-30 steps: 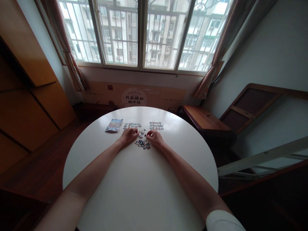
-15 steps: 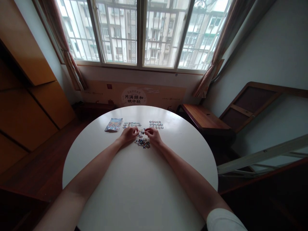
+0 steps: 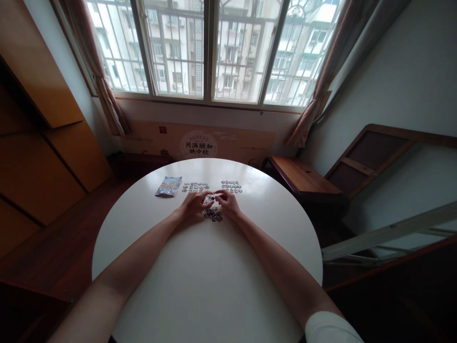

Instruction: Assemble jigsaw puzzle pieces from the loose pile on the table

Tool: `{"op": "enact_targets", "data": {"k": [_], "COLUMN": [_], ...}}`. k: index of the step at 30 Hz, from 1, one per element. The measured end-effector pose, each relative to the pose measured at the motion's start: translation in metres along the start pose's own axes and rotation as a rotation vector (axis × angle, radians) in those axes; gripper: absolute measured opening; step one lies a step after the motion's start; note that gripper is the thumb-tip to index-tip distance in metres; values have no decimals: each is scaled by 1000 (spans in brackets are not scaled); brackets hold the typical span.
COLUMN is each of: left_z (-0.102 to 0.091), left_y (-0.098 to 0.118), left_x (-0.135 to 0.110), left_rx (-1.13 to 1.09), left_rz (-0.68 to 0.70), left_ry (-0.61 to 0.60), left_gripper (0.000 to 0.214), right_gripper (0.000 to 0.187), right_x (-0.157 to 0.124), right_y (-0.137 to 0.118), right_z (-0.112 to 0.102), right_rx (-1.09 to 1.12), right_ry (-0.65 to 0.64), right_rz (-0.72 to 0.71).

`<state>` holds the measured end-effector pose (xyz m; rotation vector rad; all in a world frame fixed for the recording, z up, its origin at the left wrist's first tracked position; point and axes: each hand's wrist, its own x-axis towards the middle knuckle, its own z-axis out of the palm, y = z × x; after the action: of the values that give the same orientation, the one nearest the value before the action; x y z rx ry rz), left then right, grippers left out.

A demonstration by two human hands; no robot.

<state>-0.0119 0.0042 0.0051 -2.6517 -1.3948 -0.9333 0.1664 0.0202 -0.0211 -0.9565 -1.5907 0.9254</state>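
Over a white round table my left hand reaches in from the left, its thumb and forefinger apart, with no piece visible between them. Facing it, my right hand has its fingertips drawn together around what looks like a small jigsaw piece, partly hidden by the fingers. Below and between the hands lies a loose pile of jigsaw pieces, its left side partly covered by my left hand. Beyond my left hand is a spread group of jigsaw pieces. Behind my right hand, more jigsaw pieces lie in rows.
A colourful printed packet lies at the left of the pieces on the white table. Past the table's right edge stands a wooden bench. A barred window and a printed cardboard panel are ahead.
My left hand has moved slightly towards me and right, and its thumb and forefinger have come apart. My right hand stays nearly in place. The pieces' groups look unchanged.
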Motion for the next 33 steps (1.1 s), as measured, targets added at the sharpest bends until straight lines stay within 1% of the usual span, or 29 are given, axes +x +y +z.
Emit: {"op": "enact_targets", "data": {"k": [5,8,13,18,21,24,27,33], "left_z": [3,3,3,4,5,6,7,9], "left_y": [6,4,2,0,0,-1,-1,-2], "left_x": [1,1,2,2,2,3,3,1], "left_rx": [-71,-96,-119,-125,-120,-101,-78,-47], "left_rz": [-29,-48,-42,-67,-71,-63,-41,8], "left_ry": [-3,-9,-21,-7,9,11,4,13], "left_gripper": [34,30,27,29,29,29,28,29], "right_gripper": [27,27,28,26,26,26,24,22], "right_x": [-1,-1,0,-1,-2,-3,-3,0], "right_y": [-3,-2,-1,-5,-6,-7,-6,-6], "right_z": [0,0,0,-1,-1,0,0,-1], "right_rx": [54,49,23,-111,-239,-301,-286,-181], "right_ry": [-6,-6,-13,53,47,39,49,70], "right_rz": [3,9,10,43,18,-5,-6,36]}}
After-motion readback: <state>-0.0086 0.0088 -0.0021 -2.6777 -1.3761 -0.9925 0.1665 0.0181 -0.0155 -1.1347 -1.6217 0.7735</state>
